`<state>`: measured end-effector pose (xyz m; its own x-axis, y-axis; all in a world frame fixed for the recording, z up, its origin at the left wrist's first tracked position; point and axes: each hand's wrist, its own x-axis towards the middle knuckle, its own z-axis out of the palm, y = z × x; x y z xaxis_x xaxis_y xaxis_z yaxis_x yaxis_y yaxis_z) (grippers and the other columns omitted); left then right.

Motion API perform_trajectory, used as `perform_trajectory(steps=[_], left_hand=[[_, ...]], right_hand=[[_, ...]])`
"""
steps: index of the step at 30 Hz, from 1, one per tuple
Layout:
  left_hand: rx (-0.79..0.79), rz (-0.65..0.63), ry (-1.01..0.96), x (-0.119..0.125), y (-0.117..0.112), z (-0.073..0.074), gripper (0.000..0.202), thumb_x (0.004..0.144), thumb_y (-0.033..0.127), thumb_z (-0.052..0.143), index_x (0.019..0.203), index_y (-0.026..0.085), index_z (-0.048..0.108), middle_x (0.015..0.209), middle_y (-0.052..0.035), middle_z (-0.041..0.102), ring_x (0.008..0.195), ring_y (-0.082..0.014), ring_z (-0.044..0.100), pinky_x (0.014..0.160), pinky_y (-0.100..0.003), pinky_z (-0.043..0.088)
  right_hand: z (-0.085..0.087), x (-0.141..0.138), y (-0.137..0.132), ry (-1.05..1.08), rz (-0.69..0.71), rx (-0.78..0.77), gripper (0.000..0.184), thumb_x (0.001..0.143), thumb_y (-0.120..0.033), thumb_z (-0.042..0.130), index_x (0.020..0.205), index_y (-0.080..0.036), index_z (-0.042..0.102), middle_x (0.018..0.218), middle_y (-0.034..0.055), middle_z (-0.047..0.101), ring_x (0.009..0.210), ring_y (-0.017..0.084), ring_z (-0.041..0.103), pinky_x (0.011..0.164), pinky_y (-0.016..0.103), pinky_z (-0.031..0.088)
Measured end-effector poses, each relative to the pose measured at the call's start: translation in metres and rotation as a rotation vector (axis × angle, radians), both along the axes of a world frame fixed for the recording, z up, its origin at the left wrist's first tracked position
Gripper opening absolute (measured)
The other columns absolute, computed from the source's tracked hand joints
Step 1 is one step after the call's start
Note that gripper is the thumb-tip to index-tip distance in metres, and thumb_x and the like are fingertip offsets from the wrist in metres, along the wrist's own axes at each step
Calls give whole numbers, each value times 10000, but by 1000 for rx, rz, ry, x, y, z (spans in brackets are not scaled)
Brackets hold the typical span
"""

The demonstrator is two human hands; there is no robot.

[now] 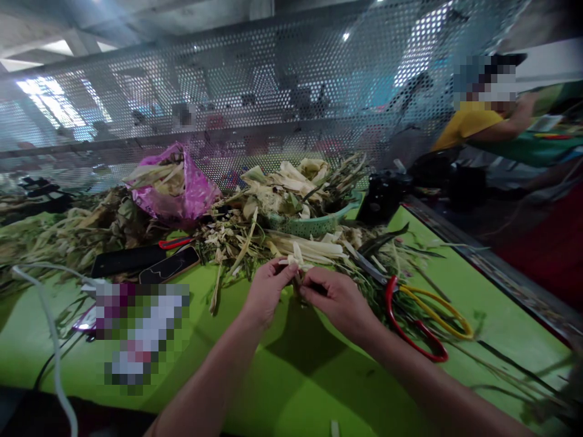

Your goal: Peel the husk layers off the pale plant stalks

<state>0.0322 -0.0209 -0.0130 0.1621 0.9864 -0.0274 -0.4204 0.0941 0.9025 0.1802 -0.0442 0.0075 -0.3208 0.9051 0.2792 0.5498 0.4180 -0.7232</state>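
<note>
My left hand (268, 290) pinches a small folded piece of pale corn husk (296, 254) between thumb and fingers. Close beside it, my right hand (334, 298) has its fingers closed together at the lower part of the same piece, over the green tabletop. Its fingertips are partly hidden. Just behind both hands lie long pale husk strips (314, 246) and green-brown plant scraps. To the right of my right hand, scissors with red handles (390, 303) rest on the scraps, and a yellow-handled pair (444, 309) lies against them.
A green basket (310, 226) heaped with husks and a pink plastic bag (194, 188) of husks stand behind. Dried leaves (50, 243) pile at left. Dark flat cases (170, 266), a white cable (52, 340) and a perforated metal screen (273, 91) surround the table. A person in yellow (473, 124) sits at right.
</note>
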Motion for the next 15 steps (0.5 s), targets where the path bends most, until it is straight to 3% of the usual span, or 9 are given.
perform_trajectory(steps=[7,12,15], left_hand=[[-8,62,-28,3,-1,-1,235,675,331,751,804,148,678,736,-12,627,711,-102,567,745,-224,449],[-11,24,-29,1,-2,1,259,686,342,743,847,157,659,759,-12,618,716,-97,570,733,-218,461],[-31,-5,-15,-2,-4,5,295,705,347,729,921,170,635,817,-18,630,725,-95,573,722,-218,465]], right_hand=[[9,2,-1,-66,53,25,218,799,-208,537,589,-191,483,582,-29,478,582,124,439,561,244,293],[11,5,-2,-66,99,21,221,826,-241,550,615,-188,510,597,-28,492,579,117,433,557,245,290],[10,9,-1,21,21,10,240,868,-337,526,676,-192,532,630,-16,509,603,127,440,556,249,309]])
